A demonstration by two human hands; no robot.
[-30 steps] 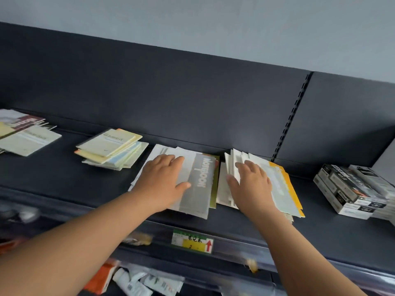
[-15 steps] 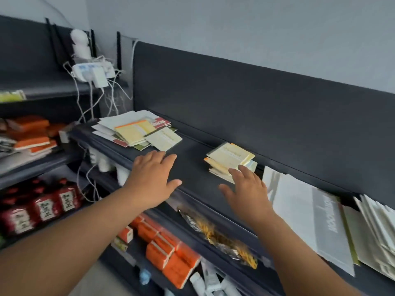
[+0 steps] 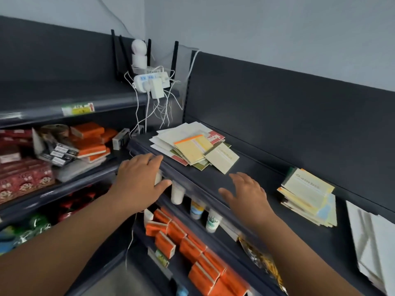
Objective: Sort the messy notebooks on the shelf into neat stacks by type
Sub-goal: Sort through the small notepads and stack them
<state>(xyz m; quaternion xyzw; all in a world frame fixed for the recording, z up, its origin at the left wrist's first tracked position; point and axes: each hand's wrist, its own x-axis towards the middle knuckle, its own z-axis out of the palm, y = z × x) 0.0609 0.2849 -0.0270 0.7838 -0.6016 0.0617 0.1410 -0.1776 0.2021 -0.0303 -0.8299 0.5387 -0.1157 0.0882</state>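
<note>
A messy pile of notebooks [image 3: 192, 146], white, yellow-and-orange, pale green and one red-and-white, lies at the left end of the dark shelf [image 3: 252, 182]. A smaller stack of cream and yellow notebooks [image 3: 307, 195] sits further right, and large white notebooks [image 3: 374, 240] show at the right edge. My left hand [image 3: 139, 180] hovers with spread fingers over the shelf's front edge, just short of the messy pile. My right hand [image 3: 245, 195] hovers above the bare shelf between the two stacks, fingers spread. Neither hand holds anything.
A power strip with white cables [image 3: 151, 82] and a small white camera [image 3: 139, 52] sit in the corner behind the pile. Orange boxes [image 3: 192, 248] and small bottles [image 3: 177, 193] fill the lower shelf. The left-hand shelves hold orange and red packages [image 3: 87, 142].
The view has swung left along the shelf. Both hands have left the large white notebooks and moved left, now hovering near the messy pile in the corner.
</note>
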